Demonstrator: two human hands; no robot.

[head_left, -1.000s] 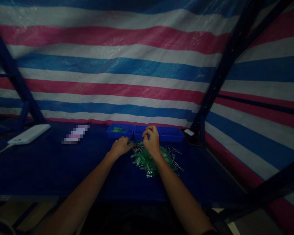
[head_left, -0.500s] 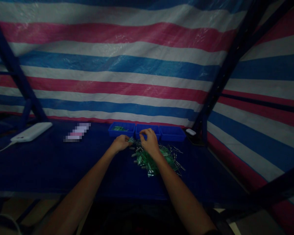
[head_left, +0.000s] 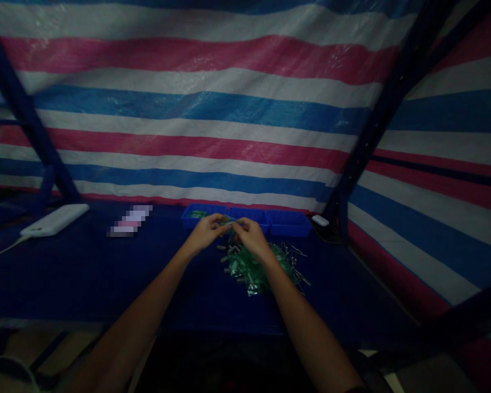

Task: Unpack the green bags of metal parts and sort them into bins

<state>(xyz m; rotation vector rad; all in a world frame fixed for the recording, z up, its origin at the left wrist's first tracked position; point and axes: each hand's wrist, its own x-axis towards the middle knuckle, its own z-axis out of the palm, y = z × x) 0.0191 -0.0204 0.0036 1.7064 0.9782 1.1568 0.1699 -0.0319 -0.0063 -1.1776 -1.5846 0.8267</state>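
Note:
Just above the pile, my left hand [head_left: 207, 233] pinches a small clear plastic bag [head_left: 229, 220]. My right hand [head_left: 250, 236] is closed at the bag's other side, fingertips close to those of the left. What is inside the bag is too dark and small to tell. Below the hands lies a heap of green-tinted plastic packets [head_left: 245, 270], partly hidden by my right forearm. Thin metal pins [head_left: 300, 273] stick out along the heap's right side, and short grey metal cylinders [head_left: 221, 248] lie at its left edge.
Three blue trays stand in a row behind the hands: a left tray [head_left: 186, 222] with green packets, a middle tray [head_left: 265, 218] partly covered by my hands, and a right tray [head_left: 290, 230]. A white power bank [head_left: 55, 221] with a cable lies left. A small white case [head_left: 319, 220] sits right.
My right hand has come down and left to meet the bag. My left hand has lifted slightly and moved right, bringing the bag up between both hands.

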